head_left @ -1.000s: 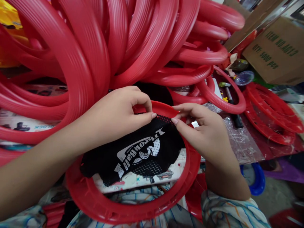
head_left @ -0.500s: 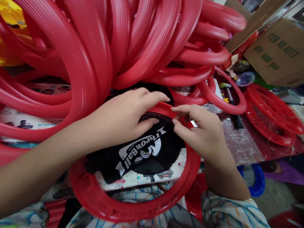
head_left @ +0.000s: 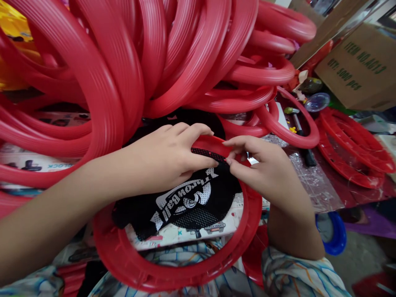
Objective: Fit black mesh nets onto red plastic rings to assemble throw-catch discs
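Observation:
A red plastic ring lies in front of me, its near side over my lap. Across its far half is a black mesh net with white "Throw Ball" lettering. My left hand spans the ring's far rim, forefinger along the outer edge and thumb pressed on the net's border. Just right of that thumb, my right hand pinches the net's edge against the rim between thumb and forefinger. More black fabric shows behind the left hand.
Large ribbed red rings are heaped beyond my hands. At right are more flat red rings, clear plastic film, a black-handled tool and a cardboard box. A blue ring sits lower right.
My left thumb has slid right along the net's border, close to the right fingertips. The left forefinger has drawn back slightly. My right hand keeps its pinch in nearly the same spot.

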The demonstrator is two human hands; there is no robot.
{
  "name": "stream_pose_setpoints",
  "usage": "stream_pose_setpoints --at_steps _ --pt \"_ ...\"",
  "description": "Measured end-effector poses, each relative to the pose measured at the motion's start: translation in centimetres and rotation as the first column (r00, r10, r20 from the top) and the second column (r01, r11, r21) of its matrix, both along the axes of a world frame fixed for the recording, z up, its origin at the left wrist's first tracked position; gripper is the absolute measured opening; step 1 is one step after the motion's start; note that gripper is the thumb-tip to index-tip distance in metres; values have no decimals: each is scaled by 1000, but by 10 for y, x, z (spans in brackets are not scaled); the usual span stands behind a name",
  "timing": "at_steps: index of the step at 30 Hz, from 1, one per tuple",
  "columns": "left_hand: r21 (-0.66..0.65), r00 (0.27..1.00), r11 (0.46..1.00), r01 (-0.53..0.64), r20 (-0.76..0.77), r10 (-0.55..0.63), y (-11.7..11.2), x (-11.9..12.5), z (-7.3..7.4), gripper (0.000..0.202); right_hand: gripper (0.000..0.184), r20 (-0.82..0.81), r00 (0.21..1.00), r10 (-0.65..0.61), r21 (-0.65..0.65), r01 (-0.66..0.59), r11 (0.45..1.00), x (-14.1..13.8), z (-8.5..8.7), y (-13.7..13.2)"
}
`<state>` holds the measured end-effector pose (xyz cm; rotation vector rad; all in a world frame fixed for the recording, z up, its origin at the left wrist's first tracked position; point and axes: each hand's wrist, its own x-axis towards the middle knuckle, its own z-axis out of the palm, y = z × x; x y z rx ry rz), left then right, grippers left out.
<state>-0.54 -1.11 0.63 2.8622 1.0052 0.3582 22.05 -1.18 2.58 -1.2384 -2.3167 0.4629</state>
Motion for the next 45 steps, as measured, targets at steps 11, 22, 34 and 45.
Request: stream_pose_setpoints --at_steps 11,22,34,45 --pt "-505 893 831 -234 225 389 8 -16 24 33 5 -66 997 -37 160 47 986 1 1 -5" --pt "-275 686 739 -615 277 673 0 -23 44 26 18 226 971 77 575 -197 794 4 -1 -11" --pt "-419 696 682 -600 146 703 -5 -31 47 39 33 408 905 -125 422 -65 904 -14 -14 -21" --pt "-599 787 694 -400 164 595 1 -22 39 44 16 127 991 34 187 -58 981 -13 -11 -18"
